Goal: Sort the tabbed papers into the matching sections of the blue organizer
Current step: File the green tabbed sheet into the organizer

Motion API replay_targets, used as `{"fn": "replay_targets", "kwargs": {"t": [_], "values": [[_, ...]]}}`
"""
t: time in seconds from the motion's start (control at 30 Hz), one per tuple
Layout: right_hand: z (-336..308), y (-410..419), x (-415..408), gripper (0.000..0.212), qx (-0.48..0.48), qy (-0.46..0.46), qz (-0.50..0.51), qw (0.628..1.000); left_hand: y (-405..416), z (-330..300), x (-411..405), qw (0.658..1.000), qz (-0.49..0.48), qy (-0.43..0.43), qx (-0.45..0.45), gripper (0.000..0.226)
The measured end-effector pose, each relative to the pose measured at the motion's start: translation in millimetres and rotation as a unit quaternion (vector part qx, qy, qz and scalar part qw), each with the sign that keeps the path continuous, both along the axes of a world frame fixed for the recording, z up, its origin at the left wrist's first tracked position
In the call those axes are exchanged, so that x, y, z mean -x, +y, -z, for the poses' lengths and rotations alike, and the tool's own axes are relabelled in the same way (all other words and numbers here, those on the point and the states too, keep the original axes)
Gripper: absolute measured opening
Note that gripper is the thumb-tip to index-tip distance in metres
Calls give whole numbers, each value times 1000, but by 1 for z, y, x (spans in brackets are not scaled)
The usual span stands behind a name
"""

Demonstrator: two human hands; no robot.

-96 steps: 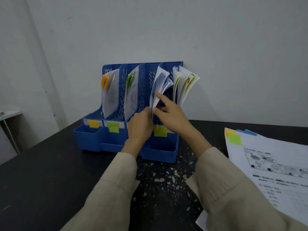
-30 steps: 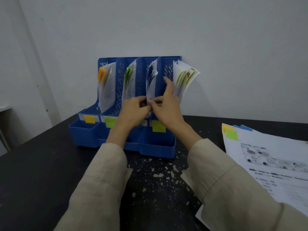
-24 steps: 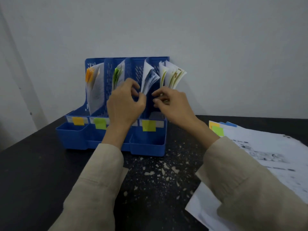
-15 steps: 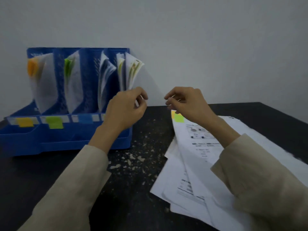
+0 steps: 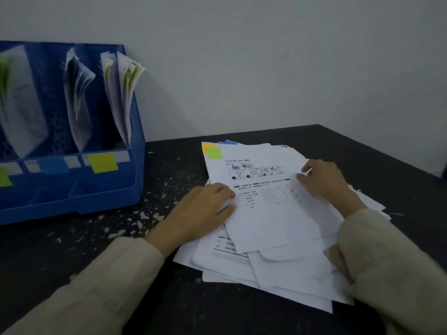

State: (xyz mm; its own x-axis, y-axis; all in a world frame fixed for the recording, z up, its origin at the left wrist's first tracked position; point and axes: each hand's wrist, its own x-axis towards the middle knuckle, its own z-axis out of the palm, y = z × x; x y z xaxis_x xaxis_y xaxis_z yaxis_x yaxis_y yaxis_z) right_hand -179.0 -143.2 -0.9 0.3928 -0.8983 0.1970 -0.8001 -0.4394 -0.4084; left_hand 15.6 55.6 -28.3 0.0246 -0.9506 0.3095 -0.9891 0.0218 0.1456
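Observation:
A loose pile of tabbed papers (image 5: pixel 278 267) lies on the black table at the right. Its top sheet (image 5: pixel 266 213) carries a green tab (image 5: pixel 214 153); orange and blue tabs (image 5: pixel 229 142) peek out from sheets beneath. My left hand (image 5: pixel 203 211) grips the top sheet's left edge with curled fingers and thumb. My right hand (image 5: pixel 324 180) pinches its right edge. The blue organizer (image 5: pixel 96 197) stands at the left, apart from both hands, with papers (image 5: pixel 121 93) upright in its sections and coloured labels (image 5: pixel 102 162) on the front.
The black table (image 5: pixel 169 170) is speckled with pale flakes between organizer and pile. A grey wall (image 5: pixel 266 68) rises right behind both. The table's right edge runs diagonally at the far right.
Both hands left the organizer's papers, swung right and came down on the loose pile, taking hold of the top sheet's edges. The view turned right with them.

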Motion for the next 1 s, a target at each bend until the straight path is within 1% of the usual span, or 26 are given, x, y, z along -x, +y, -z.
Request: {"fn": "replay_targets", "kwargs": {"t": [0.03,0.17,0.23,0.27,0.33,0.4,0.53,0.6,0.67,0.77,0.87,0.93,1.0], "values": [[0,0,1,35,3,9,9,1000,0,4,2,1000,7,-1,-3,63],[-2,0,1,49,-9,18,21,1000,2,9,1,1000,6,24,4,68],[-1,0,1,52,-29,-3,16,999,2,8,1,999,12,31,2,69],[0,0,0,52,-40,-29,13,999,3,9,1,999,12,38,0,69],[4,0,-1,48,-48,-92,13,994,4,10,1,999,6,51,-9,70],[6,-2,-2,36,-28,-139,23,990,3,11,1,998,4,65,-15,69],[6,-1,-4,17,30,-176,32,983,5,10,3,996,-13,77,-47,51],[7,-2,-5,14,49,-195,35,979,6,10,3,996,-17,78,-49,51],[5,-4,-4,16,42,-233,41,971,6,10,4,995,-14,85,-43,58],[3,-10,-3,17,10,-300,40,953,5,10,5,989,-22,143,-39,69],[3,-9,-6,11,-34,-373,28,927,4,9,5,969,-29,245,-6,75],[0,-7,-8,9,-54,-418,14,907,3,4,6,942,-40,329,45,71],[-3,-1,-12,9,-67,-456,0,888,3,-8,4,908,-56,406,91,62]]}}
